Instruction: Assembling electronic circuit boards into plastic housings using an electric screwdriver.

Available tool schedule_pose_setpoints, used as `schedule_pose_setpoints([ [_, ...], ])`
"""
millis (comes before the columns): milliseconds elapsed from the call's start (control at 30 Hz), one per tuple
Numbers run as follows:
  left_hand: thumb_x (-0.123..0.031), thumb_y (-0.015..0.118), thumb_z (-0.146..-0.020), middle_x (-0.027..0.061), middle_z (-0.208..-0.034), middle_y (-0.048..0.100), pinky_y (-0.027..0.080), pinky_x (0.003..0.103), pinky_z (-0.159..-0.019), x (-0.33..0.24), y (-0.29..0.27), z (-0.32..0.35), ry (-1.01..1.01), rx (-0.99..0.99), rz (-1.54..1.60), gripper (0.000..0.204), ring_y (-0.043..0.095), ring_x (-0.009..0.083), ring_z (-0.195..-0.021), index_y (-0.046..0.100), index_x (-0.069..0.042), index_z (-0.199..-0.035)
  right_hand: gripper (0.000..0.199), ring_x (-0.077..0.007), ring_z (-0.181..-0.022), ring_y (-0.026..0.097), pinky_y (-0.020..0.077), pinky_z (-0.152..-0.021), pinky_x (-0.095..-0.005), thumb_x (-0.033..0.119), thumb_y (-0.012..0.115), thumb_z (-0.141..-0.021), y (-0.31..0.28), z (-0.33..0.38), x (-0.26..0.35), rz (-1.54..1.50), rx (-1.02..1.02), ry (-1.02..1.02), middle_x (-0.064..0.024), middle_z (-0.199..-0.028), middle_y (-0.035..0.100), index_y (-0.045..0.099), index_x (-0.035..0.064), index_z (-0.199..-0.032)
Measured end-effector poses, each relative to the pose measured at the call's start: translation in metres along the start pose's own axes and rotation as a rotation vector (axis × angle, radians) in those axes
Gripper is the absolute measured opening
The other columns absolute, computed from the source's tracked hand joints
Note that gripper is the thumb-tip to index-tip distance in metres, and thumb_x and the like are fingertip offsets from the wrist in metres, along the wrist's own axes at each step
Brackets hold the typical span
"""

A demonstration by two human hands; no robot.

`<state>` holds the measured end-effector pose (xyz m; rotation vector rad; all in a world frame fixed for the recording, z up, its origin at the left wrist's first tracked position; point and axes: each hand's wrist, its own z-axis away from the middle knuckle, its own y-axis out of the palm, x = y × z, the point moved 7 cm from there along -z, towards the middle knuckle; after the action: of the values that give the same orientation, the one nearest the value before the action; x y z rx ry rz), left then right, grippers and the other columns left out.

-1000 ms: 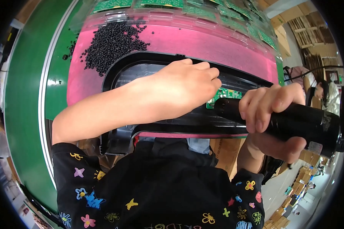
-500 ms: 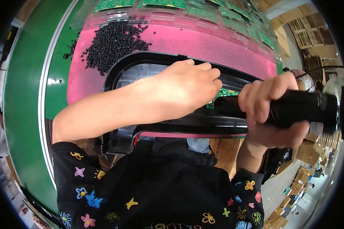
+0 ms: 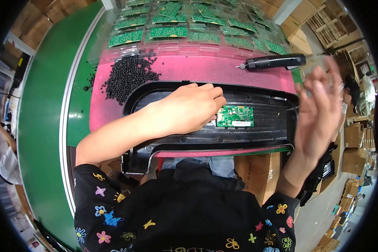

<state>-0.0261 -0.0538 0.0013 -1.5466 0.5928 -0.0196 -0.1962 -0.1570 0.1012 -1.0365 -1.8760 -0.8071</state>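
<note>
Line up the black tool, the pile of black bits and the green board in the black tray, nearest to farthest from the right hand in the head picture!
From the right hand:
1. Black tool: nearest, up and left of it.
2. Green board: further left, in the black tray.
3. Pile of black bits: farthest, over on the left.

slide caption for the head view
Left hand at a green circuit board inside a black plastic shell; right hand open, black power tool beyond.
</note>
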Motion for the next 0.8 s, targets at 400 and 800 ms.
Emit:
schedule_pose_setpoints([
  [400,-0.022,0.065,-0.088,0.0134,-0.107,0.063,0.051,0.044,-0.086,0.004,-0.024,-0.013,-0.064,0.088,-0.043,0.031,0.062,0.0332,-0.102,0.059,-0.005,-0.113,0.010,-0.0159,-0.065,0.043,0.0396,-0.061,-0.0332,0.012,0.053,-0.091,0.004,-0.014,0.122,0.142,0.524,-0.755,-0.0041,-0.074,0.046,0.052,0.0078,-0.101],
  [800,-0.017,0.067,-0.086,0.0124,-0.100,0.070,0.054,0.044,-0.077,-0.022,-0.093,0.030,-0.179,-0.346,-0.031,0.024,0.067,0.0283,-0.090,0.067,-0.003,-0.105,0.014,-0.0184,-0.066,0.048,0.0433,-0.060,-0.0339,0.012,0.053,-0.093,0.022,-0.032,0.293,0.107,0.306,-1.640,-0.0068,-0.078,0.050,0.050,0.0077,-0.106],
])
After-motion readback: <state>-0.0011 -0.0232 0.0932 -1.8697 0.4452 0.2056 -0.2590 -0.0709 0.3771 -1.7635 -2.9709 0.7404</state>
